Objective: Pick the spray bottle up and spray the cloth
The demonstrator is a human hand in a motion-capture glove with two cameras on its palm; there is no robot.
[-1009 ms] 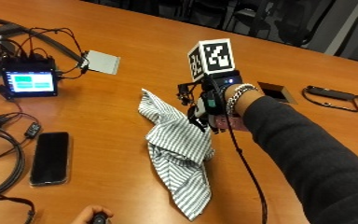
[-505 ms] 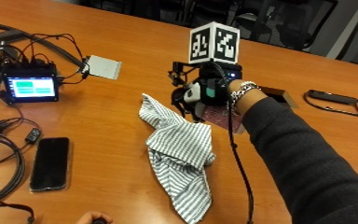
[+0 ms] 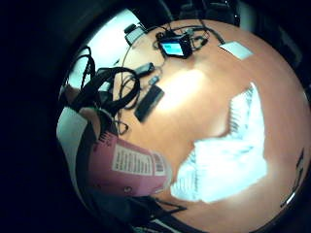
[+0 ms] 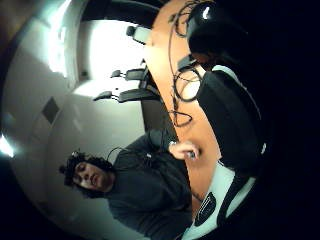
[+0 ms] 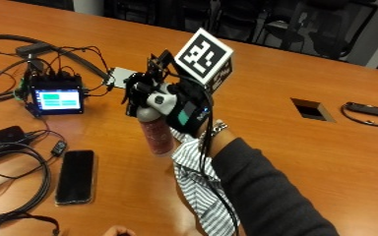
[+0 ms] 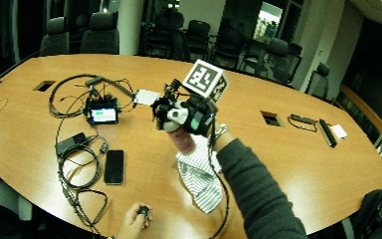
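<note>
My gloved right hand [image 5: 176,105] grips a pink spray bottle [image 5: 156,135] by its neck, fingers curled around the white spray head. The bottle hangs roughly upright above the wooden table [image 5: 294,64]. A striped grey-and-white cloth [image 5: 195,182] lies crumpled on the table just below and beside the bottle, partly hidden by my dark sleeve. In the wide outside view, the hand [image 6: 184,115] holds the bottle [image 6: 183,140] over the upper end of the cloth [image 6: 201,181]. The little-finger palm view shows the labelled pink bottle [image 3: 129,167] close by, with the cloth [image 3: 228,155] on the table below.
A black phone [image 5: 76,176] lies left of the cloth. A small lit monitor [image 5: 56,98] with tangled cables [image 5: 12,162] sits further left, and a white card [image 5: 120,77] behind the hand. A cable port [image 5: 312,109] is at the right. The bare hand [image 6: 141,213] rests at the near edge.
The hand has risen from just over the cloth, and the pink bottle now shows beneath it, clear of the table. The outside camera has also shifted.
</note>
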